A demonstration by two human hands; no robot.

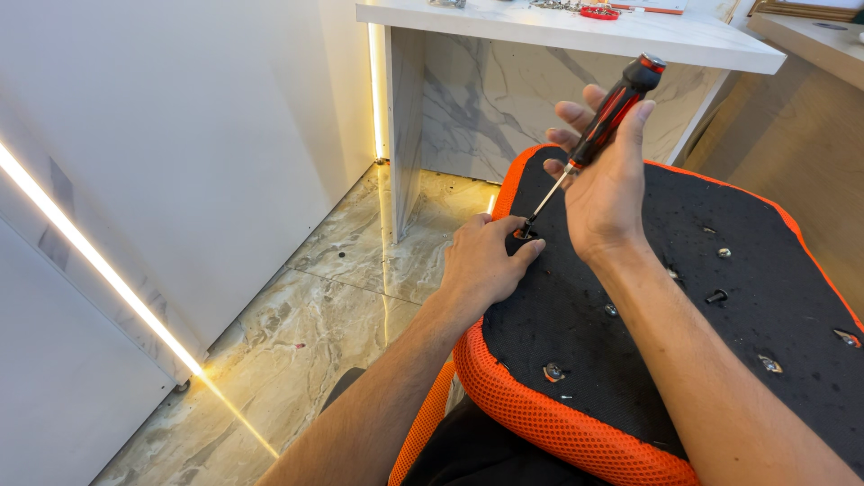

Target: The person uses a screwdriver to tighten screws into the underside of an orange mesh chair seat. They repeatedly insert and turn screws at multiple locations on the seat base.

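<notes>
Gripping the screwdriver (605, 124) by its red-and-black handle, my right hand (605, 184) is wrapped around it with the fingers curled and the thumb up along the side. The tool slants down to the left, its thin metal shaft ending at a small hole (526, 234) near the edge of the seat underside (630, 324). My left hand (484, 263) lies flat on that black surface, fingers bent close around the hole, touching the spot where the tip meets it; whether I pinch a screw there I cannot tell.

The seat underside faces up across my lap, black and speckled with dust, bordered by orange mesh (540, 416). Several metal fittings (553, 371) and bolts (716, 295) sit scattered over it, well apart from the tip.

Beyond the seat stands a white marble-look tabletop (576, 36) with a few small items on it, among them a red round thing (598, 13). Below lies a glossy marbled floor (306, 333), and to my left a white wall panel (180, 135) with a glowing light strip (99, 261).
</notes>
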